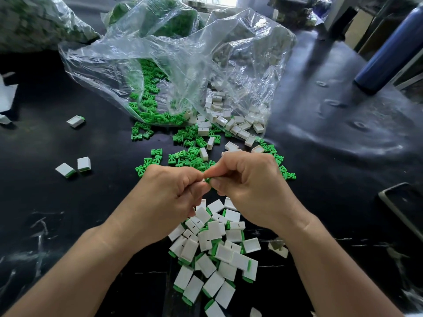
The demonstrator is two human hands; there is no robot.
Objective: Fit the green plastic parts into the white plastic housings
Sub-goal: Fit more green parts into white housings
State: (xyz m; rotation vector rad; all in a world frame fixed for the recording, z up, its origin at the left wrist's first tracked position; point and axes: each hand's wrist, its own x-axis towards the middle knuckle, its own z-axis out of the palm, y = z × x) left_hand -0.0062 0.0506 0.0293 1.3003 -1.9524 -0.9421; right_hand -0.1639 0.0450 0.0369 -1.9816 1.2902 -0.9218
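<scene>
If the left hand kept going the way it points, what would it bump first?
Probably the green part the right hand pinches, just ahead of the left hand; depth is unclear.

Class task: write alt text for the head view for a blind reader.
The left hand and right hand pinch a green part above a pile of assembled white housings; loose green parts spill from a clear bag.

Left grip point(169, 191) and right grip point(247, 184) knuckles-up, curled fingertips together in a pinch
</scene>
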